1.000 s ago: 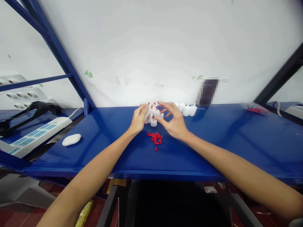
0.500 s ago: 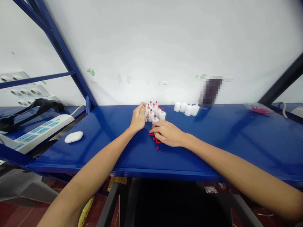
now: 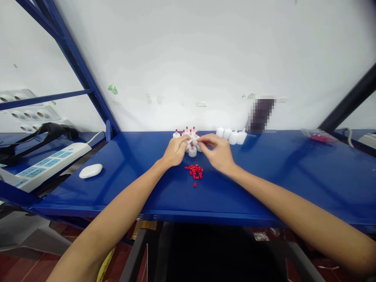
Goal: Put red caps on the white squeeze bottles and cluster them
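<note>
My left hand (image 3: 177, 150) is closed around a small white plastic bottle (image 3: 188, 145), whose body it mostly covers. Right beside that bottle's tip, my right hand (image 3: 217, 152) has thumb and finger pinched together; whatever is between them is too small to make out. Behind and around the fingers stand several white bottles with red caps, one capped bottle (image 3: 192, 151) at the front and another (image 3: 176, 134) left of the group. A loose pile of small red caps (image 3: 196, 170) lies on the blue table nearer to me, with a single cap (image 3: 195, 184) apart from it.
Several white bottles without red caps (image 3: 233, 137) stand at the back right near the wall. A clear bag with red pieces (image 3: 320, 137) lies farther right. On the left are a white rounded case (image 3: 91, 171) and a power strip (image 3: 55, 161). Blue frame posts flank the table (image 3: 264, 184).
My right hand has risen from the red cap pile to the bottle in my left hand. My left hand has moved slightly right and nearer, uncovering a capped bottle on the left.
</note>
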Tool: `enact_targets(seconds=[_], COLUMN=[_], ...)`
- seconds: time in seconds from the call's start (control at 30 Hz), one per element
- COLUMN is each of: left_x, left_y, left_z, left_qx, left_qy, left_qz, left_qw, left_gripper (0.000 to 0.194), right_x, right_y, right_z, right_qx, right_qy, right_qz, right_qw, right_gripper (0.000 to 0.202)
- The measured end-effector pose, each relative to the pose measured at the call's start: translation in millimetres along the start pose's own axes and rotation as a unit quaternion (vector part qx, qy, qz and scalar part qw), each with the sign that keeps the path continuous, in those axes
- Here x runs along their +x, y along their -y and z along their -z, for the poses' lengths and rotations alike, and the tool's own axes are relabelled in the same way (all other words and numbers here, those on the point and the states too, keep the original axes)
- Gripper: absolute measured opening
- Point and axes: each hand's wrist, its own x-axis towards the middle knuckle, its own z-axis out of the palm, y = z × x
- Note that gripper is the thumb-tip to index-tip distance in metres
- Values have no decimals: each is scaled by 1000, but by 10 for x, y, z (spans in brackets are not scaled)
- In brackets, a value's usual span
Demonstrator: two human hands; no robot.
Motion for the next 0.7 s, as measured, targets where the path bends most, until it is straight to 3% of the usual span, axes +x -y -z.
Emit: enact_targets(seconds=[0.1, 0.27, 0.43, 0.7], left_x=[-4, -12, -11, 8], left_y=[-34, -81, -84, -158], left_z=[0, -13, -44, -27], left_qx=[32, 47, 17, -83], left_qy=[25, 25, 16, 41], left_qz=[-23, -46, -9, 16], left_qw=[999, 997, 1000, 996], left_gripper=[30, 40, 58, 59], right_x=[-4, -4, 15, -32], right_y=[36, 99, 121, 154], right_z=[-20, -62, -65, -86], right_qx=[53, 119, 171, 162], right_qy=[-30, -16, 6, 36], right_qz=[-23, -57, -93, -57], right_qw=[998, 991, 981, 985], right_gripper=[9, 13, 24, 16])
